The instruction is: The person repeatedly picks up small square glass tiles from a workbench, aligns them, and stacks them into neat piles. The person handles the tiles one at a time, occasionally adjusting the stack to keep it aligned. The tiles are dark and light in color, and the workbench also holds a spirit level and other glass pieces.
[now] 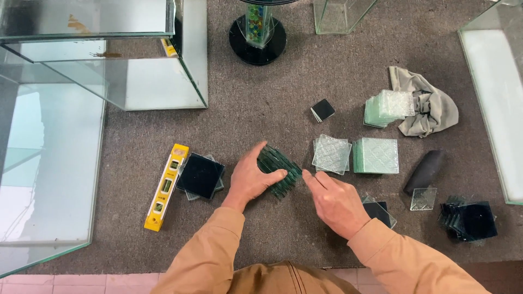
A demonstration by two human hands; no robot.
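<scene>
Both forearms, in tan sleeves, entered from the lower edge and converged toward the stack of dark tiles (279,171). The left hand (251,177) lay palm down against the left side of the stack, thumb curled over its near edge and fingers wrapped around its far side, clasping it. The right hand (335,200) rested just right of the stack, fingers loosely bent, index finger extended so its tip met the stack's right edge.
</scene>
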